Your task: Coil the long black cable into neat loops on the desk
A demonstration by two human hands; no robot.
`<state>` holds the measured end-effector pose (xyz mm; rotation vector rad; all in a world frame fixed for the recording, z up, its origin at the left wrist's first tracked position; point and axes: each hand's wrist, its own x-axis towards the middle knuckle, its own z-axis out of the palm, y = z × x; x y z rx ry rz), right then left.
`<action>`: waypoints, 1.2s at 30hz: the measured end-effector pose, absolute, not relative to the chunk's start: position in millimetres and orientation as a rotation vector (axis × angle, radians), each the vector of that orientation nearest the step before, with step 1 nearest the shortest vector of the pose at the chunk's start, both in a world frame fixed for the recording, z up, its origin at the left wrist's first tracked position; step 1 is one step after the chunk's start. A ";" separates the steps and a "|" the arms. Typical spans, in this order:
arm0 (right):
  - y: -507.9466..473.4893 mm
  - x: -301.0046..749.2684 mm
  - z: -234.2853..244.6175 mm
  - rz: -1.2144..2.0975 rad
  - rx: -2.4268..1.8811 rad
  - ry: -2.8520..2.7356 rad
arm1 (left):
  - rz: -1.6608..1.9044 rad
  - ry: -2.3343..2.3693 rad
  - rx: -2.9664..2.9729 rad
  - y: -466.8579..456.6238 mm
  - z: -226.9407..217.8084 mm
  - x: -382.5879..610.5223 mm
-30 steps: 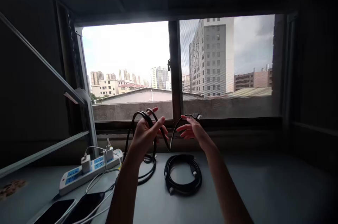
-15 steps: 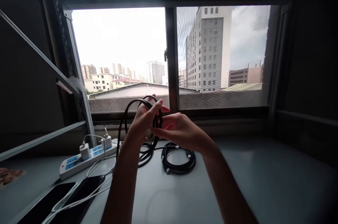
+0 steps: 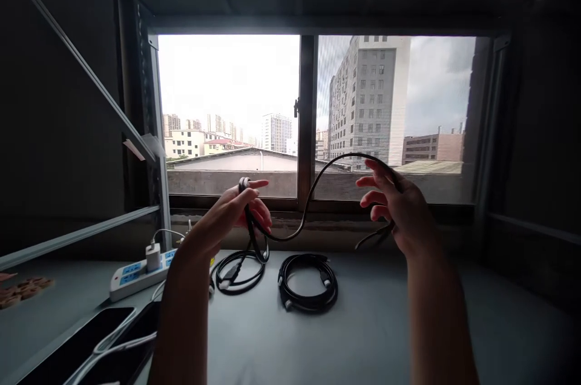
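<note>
A black cable [image 3: 313,188] hangs in an S-shaped curve between my two hands. My left hand [image 3: 233,209] holds several turns of it, looped around the fingers, with the index finger stretched out. From there, strands drop toward a loose black coil [image 3: 258,282] on the table, where a plug [image 3: 231,274] with a pale tip shows. My right hand [image 3: 397,203], raised at the right, has the cable running over its index finger and through the hand, its fingers curled and apart. A short cable piece [image 3: 374,235] sticks out below that palm. The right thumb is hidden.
A neatly coiled black cable [image 3: 308,306] with plugs lies mid-table. At left are a white power strip [image 3: 118,288] with a charger [image 3: 153,258], white cables [image 3: 127,345] and dark flat devices [image 3: 82,336]. A window [image 3: 307,131] and metal shelf frame [image 3: 163,149] stand behind.
My hands were close together at the loops; the right has moved away to the right, drawing out a length of cable. The left has moved slightly left, and its loops are now smaller.
</note>
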<state>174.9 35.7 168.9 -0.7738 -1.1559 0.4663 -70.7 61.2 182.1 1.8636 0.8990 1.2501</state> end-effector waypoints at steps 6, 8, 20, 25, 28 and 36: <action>37.2 194.8 168.5 0.478 -0.691 -0.982 | 1.574 0.961 1.709 73.8 180.2 -65.7; 38.3 196.0 167.8 0.438 -0.721 -0.982 | 1.557 0.972 1.722 77.4 179.0 -64.1; 18.8 190.2 171.2 0.255 -0.793 -1.026 | 1.688 1.110 1.773 86.3 173.6 -59.2; 18.9 198.4 169.7 0.215 -0.909 -1.006 | 1.822 1.019 1.611 91.9 174.2 -57.4; 19.6 204.5 169.3 0.233 -0.865 -0.927 | 2.114 0.909 1.441 97.2 174.1 -57.4; 17.6 204.6 169.7 0.227 -0.896 -0.995 | 2.131 0.734 1.451 99.7 174.1 -57.9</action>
